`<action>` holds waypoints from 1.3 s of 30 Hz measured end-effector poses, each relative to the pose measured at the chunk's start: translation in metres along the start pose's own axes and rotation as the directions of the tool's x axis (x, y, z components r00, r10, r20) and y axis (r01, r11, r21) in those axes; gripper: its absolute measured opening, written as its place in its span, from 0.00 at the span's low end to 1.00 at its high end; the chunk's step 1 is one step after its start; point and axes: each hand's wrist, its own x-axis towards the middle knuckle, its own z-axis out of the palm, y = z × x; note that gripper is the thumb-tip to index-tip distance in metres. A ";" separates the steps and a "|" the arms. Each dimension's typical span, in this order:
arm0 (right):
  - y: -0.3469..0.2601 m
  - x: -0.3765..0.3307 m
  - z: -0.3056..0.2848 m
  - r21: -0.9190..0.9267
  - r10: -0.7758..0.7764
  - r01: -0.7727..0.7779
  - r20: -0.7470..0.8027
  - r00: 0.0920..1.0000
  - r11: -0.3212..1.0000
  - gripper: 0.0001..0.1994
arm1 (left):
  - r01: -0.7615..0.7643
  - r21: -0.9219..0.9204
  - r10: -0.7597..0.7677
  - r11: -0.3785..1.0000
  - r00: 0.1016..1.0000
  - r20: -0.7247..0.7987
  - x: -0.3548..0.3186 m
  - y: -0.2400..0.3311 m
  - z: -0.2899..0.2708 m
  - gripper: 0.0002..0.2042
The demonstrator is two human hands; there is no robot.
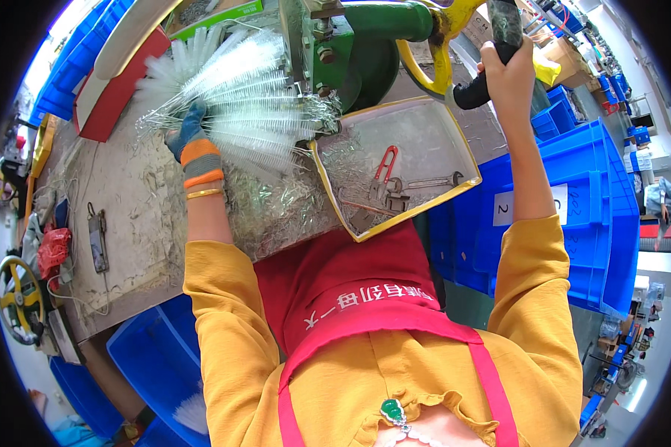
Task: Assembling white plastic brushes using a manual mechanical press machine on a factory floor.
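My left hand (188, 135), in a blue, grey and orange glove, is closed round the wire ends of a bundle of white-bristled tube brushes (257, 89). The brushes fan out to the right, and their other ends reach the green machine (328, 56). Bristles hide part of the contact there. My bare right hand (510, 74) is wrapped round a black-covered handle (471, 94) beside the machine's yellow wheel (443, 37). Below the machine lies a shallow yellow-edged tray (425, 123) with red-handled pliers (385, 164), a wrench (434, 181) and wire scraps.
Silvery wire clippings (268, 205) cover the bench in front of me. A phone (97, 238) with a cable lies at the left. Large blue bins stand at the right (529, 246) and lower left (153, 350). A red-and-white box (115, 104) sits at the back left.
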 end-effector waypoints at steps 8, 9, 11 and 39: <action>-0.059 0.033 -0.012 -0.106 0.068 -0.049 0.183 0.981 0.993 0.10 | 0.032 0.062 -0.023 0.998 0.990 -0.139 -0.009 0.007 0.004 0.12; -0.067 0.032 -0.011 -0.085 0.088 -0.074 0.168 0.982 0.994 0.08 | 0.033 0.065 -0.024 0.997 0.990 -0.142 -0.006 0.005 0.002 0.12; -0.053 0.031 -0.009 -0.071 0.041 -0.031 0.138 0.990 0.997 0.08 | 0.001 0.002 -0.001 1.000 0.999 -0.040 -0.001 0.002 -0.001 0.12; 0.016 -0.038 0.020 0.272 0.059 -0.010 -0.170 0.984 0.962 0.17 | 0.113 -0.119 -0.071 0.986 0.948 0.312 0.005 0.002 -0.025 0.17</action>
